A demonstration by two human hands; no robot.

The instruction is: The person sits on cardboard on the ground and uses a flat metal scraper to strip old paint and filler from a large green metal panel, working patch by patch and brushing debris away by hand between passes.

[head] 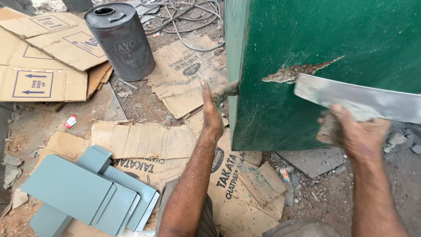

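Observation:
A large green metal panel (333, 48) stands upright on the ground at the right, with a scraped, rusty patch (294, 72) on its face. My right hand (351, 129) grips a wide flat metal scraper blade (355, 96), whose edge lies against the panel just under the patch. My left hand (215, 107) is raised at the panel's left edge, holding a grey-green putty-smeared piece (226, 92) against that edge.
Flattened cardboard sheets (144, 140) cover the dirt ground. A dark metal drum (120, 39) stands at the back left, with cables (184, 13) behind it. Grey-blue metal boxes (83, 188) lie at the lower left. Rubble lies under the panel's right side.

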